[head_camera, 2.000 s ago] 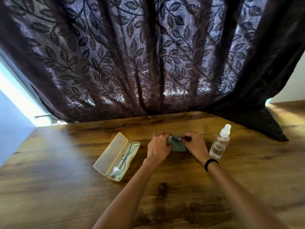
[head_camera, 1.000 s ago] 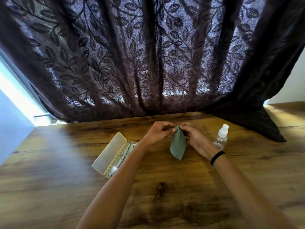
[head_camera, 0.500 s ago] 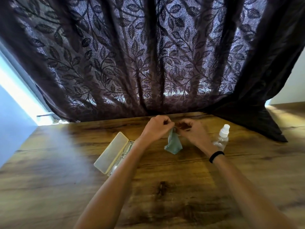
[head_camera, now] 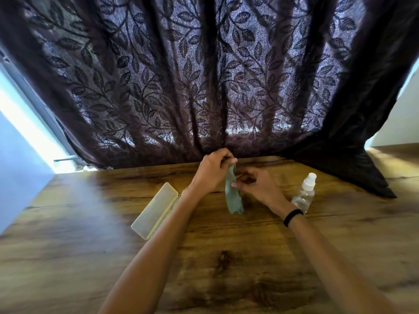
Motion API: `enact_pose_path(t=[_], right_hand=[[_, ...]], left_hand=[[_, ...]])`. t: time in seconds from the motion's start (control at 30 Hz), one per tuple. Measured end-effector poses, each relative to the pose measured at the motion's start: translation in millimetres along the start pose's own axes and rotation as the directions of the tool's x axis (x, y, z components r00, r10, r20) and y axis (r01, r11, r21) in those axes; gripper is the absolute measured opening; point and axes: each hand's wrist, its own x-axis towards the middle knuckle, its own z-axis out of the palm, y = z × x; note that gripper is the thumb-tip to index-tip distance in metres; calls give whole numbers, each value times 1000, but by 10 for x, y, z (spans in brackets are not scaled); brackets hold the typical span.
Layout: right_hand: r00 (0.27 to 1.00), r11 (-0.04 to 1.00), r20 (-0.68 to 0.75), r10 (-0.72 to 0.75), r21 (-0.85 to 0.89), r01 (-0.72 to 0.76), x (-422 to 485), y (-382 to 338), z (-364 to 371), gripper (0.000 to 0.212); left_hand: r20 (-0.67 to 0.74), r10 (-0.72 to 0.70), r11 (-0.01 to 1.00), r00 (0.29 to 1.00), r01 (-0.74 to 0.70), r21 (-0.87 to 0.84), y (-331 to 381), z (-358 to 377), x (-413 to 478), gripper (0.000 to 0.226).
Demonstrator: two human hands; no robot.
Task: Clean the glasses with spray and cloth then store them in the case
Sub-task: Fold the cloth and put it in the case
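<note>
Centrally in the head view, just below the middle of the frame, the person's left hand (head_camera: 212, 172) has its grip closed on the top of a grey-green cloth (head_camera: 233, 197), with finger and thumb pinching the upper corner so that the cloth hangs down in a narrow, crumpled strip. Its lower end is close to the wooden bench (head_camera: 68, 257); whether it touches the surface cannot be told. Just to the right and slightly lower in the frame, the right hand (head_camera: 257, 184) has curled fingers, and its grip is pinched together on the cloth's edge about halfway down. A black wristband (head_camera: 293, 217) circles the right wrist. To the left of the hands lies a pale, translucent glasses case (head_camera: 155, 210), open, with its lid flat on the bench and set on a slant. The left forearm crosses over the case's other half, so the glasses cannot be made out. To the right of the right wrist stands a clear spray bottle (head_camera: 303, 196) with a white top, upright on the bench and apart from both hands. Across the upper frame a dark curtain (head_camera: 204, 75) with a leaf pattern hangs behind the bench, its hem reaching the far edge.
</note>
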Motion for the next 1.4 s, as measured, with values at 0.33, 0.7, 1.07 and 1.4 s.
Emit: enact_pose_path(t=[0.33, 0.7, 1.07, 1.4], right_hand=[[999, 999, -2, 35, 7, -35, -53, 61, -53, 11], [998, 969, -53, 32, -242, -44, -9, 154, 123, 7], [940, 958, -314, -136, -284, 44, 275, -55, -402, 11], [1000, 988, -13, -19, -152, 17, 74, 87, 212, 17]], left_hand=[[118, -63, 998, 991, 63, 7, 14, -325, 38, 11], [140, -60, 992, 988, 75, -102, 24, -364, 67, 14], [-60, -121, 993, 991, 121, -11, -218, -596, 181, 12], [-27, -27, 999, 999, 28, 23, -144, -465, 93, 14]])
